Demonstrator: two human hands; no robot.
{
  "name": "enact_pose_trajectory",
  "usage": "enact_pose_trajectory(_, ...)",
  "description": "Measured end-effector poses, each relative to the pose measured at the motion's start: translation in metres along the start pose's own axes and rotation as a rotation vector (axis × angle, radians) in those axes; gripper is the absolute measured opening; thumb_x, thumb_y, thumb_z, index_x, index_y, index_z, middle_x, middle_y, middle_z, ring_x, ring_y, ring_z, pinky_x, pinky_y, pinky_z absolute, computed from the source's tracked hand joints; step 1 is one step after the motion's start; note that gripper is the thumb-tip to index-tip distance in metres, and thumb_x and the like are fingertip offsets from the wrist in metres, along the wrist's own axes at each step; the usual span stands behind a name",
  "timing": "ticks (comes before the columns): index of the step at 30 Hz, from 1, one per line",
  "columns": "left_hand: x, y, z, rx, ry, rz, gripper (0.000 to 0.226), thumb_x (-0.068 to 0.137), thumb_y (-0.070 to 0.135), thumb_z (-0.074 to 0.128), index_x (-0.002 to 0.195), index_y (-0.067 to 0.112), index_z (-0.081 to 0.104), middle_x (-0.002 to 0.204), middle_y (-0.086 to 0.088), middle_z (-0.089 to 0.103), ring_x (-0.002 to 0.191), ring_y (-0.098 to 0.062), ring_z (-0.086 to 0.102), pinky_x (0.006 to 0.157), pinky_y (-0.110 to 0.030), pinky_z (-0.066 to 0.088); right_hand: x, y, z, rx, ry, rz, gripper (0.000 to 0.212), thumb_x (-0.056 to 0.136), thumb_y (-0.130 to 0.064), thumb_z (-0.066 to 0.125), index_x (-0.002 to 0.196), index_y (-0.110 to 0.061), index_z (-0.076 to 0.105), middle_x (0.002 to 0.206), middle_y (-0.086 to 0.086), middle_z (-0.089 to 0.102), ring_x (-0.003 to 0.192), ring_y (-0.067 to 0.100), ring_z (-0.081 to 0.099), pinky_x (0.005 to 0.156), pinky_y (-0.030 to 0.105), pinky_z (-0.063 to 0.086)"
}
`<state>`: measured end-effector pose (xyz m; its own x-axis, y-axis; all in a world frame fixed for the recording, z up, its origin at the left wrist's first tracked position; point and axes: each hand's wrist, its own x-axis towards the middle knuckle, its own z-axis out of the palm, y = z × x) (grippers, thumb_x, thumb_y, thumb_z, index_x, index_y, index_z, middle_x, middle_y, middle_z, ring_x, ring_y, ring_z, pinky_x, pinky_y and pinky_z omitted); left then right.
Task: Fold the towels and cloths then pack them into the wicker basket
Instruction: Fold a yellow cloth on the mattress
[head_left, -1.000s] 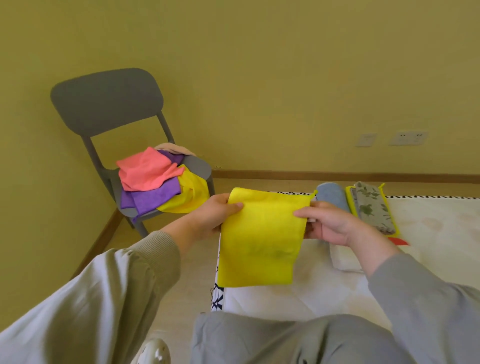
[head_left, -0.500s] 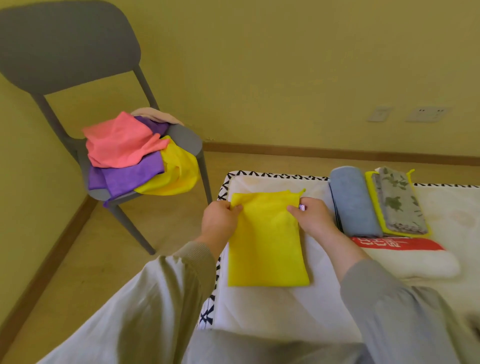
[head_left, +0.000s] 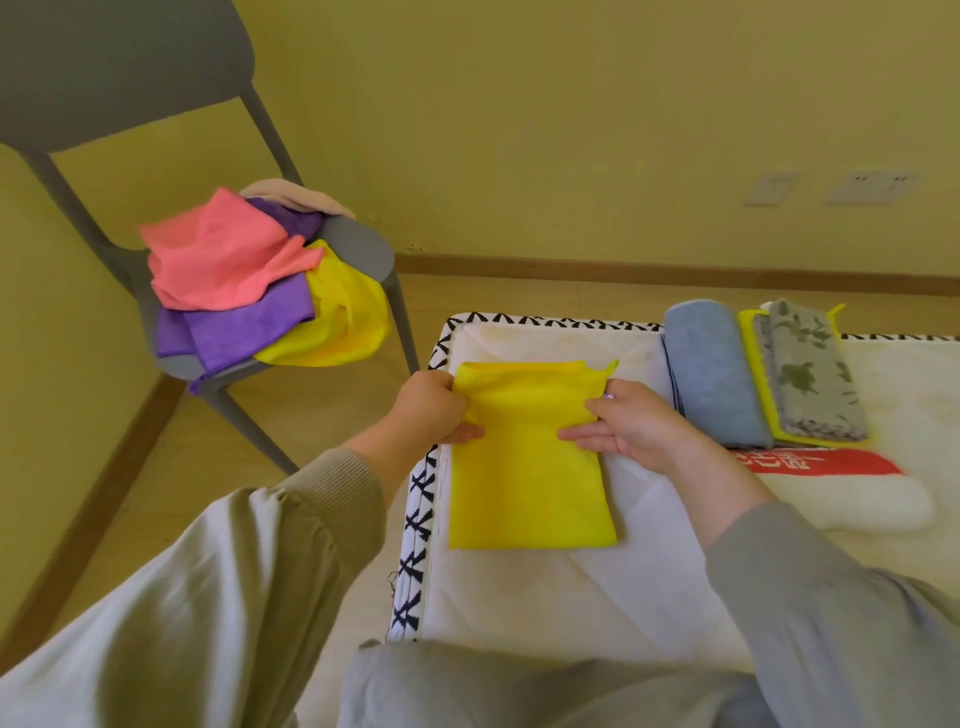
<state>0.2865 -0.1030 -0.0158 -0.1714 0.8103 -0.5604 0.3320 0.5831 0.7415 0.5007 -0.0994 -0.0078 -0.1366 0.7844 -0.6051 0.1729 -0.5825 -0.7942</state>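
A folded yellow cloth (head_left: 530, 483) lies flat on the white mat (head_left: 649, 571). My left hand (head_left: 434, 410) pinches its upper left edge, and my right hand (head_left: 628, 428) pinches its upper right edge, fingers resting on the fabric. To the right lie a folded blue towel (head_left: 709, 371), a grey leaf-print cloth with yellow trim (head_left: 810, 379) and a white towel with a red band (head_left: 852, 483). Loose pink (head_left: 218, 260), purple (head_left: 244, 327) and yellow (head_left: 345, 317) cloths are piled on the grey chair (head_left: 358, 249). No wicker basket is in view.
The mat has a black-and-white patterned border (head_left: 415, 519) and lies on a wooden floor (head_left: 156, 493). The chair stands at the left near the yellow wall (head_left: 519, 130), with wall sockets (head_left: 872, 187) at the right. My grey-clad legs fill the bottom of the view.
I have brought the yellow cloth down from the air and laid it flat on the mat. Both hands have slid a little down its upper side edges.
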Motion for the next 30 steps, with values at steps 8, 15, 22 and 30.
enact_pose_trajectory(8, -0.009, -0.001, 0.002, -0.028, 0.024, 0.169, 0.018, 0.098, 0.005, 0.041, 0.105, 0.017, 0.052, 0.107, -0.011, 0.061, 0.078, -0.018, 0.067, 0.074, -0.033, 0.057, 0.002, 0.008, 0.004, -0.119, 0.09, -0.18, 0.013, 0.101, -0.006, 0.036, 0.1, -0.012, 0.048, 0.109, 0.006, 0.059, 0.096, 0.024, 0.066, 0.096, 0.04, 0.048)
enact_pose_trajectory(15, -0.028, -0.002, -0.007, 0.015, 0.0, 0.376, 0.019, 0.088, 0.006, 0.063, 0.102, 0.019, 0.06, 0.098, -0.003, 0.065, 0.074, -0.015, 0.068, 0.065, -0.026, 0.057, -0.016, 0.003, -0.009, -0.242, 0.031, -0.285, 0.023, 0.09, 0.001, 0.055, 0.092, -0.022, 0.053, 0.072, -0.001, 0.061, 0.071, 0.013, 0.066, 0.069, 0.029, 0.05)
enact_pose_trajectory(22, -0.045, -0.016, -0.016, 0.38, 0.127, 0.604, 0.008, 0.085, 0.012, 0.066, 0.091, 0.018, 0.066, 0.075, 0.01, 0.059, 0.066, -0.007, 0.056, 0.058, -0.021, 0.045, -0.028, 0.005, -0.018, -0.644, 0.133, -0.42, 0.024, 0.076, -0.001, 0.062, 0.061, -0.019, 0.056, 0.063, 0.004, 0.052, 0.059, 0.012, 0.045, 0.052, 0.025, 0.03)
enact_pose_trajectory(30, -0.058, -0.045, -0.018, 1.081, 0.147, 0.995, 0.025, 0.064, 0.02, 0.078, 0.085, 0.011, 0.065, 0.08, -0.004, 0.062, 0.069, -0.025, 0.058, 0.048, -0.026, 0.04, -0.043, 0.013, -0.006, -1.371, 0.086, -0.567, 0.007, 0.074, -0.019, 0.057, 0.074, -0.025, 0.054, 0.085, -0.005, 0.053, 0.091, 0.018, 0.042, 0.072, 0.03, 0.029)
